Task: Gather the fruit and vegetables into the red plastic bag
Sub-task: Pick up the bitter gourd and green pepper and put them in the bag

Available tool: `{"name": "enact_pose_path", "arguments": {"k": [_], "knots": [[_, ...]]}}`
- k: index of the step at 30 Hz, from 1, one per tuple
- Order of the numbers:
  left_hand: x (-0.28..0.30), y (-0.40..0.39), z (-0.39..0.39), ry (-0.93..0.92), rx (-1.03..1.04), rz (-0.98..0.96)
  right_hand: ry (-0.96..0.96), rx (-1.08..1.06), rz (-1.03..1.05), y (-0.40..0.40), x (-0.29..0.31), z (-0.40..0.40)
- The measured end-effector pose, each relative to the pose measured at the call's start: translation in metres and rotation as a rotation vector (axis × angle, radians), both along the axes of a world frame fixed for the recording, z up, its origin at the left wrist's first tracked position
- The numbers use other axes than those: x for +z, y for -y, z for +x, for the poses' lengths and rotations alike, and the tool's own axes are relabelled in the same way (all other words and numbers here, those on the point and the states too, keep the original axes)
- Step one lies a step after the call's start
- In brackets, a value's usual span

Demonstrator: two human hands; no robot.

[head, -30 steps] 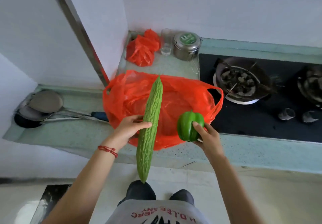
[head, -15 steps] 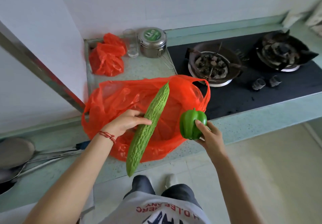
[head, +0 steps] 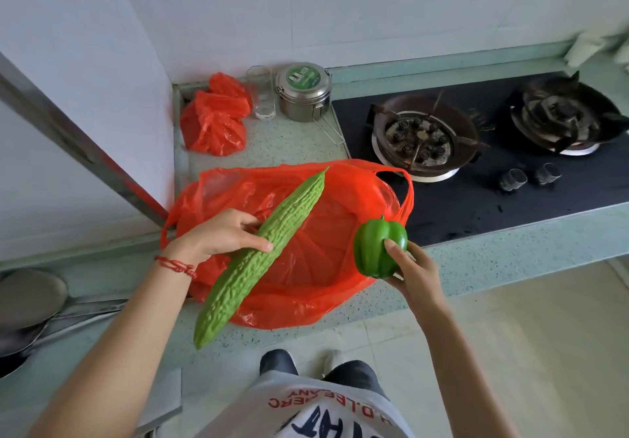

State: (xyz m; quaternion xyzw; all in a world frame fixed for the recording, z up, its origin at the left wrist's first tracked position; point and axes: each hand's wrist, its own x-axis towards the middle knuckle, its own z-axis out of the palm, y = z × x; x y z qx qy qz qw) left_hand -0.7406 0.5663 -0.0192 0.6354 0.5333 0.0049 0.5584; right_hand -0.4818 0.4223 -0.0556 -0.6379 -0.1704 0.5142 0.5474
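So far nothing looks bagged — the red plastic bag (head: 306, 233) is lying open on the counter (head: 476, 264) w/ no veg visible inside, as far as I can tell. Left hand (head: 218, 236) is gripping the bitter gourd (head: 262, 253) mid-length, fingers wrapped round it, slanting over the bag mouth. Right hand (head: 412, 267) is cupping the green pepper (head: 377, 247) at the bag's right rim, fingers closed on it. Both are left to drop in — probably next. Second red bag (head: 214, 120) is sitting near the wall, contents hidden.
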Motion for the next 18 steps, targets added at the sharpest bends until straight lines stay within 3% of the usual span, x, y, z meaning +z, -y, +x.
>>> {"name": "enact_pose_path", "arguments": {"k": [8, 18], "knots": [[0.005, 0.010, -0.015, -0.120, -0.122, -0.039, 0.002, 0.007, 0.003, -0.005, -0.001, 0.009], [-0.027, -0.034, 0.036, -0.078, -0.035, 0.106, 0.007, 0.028, -0.018, -0.012, -0.003, 0.015]]}}
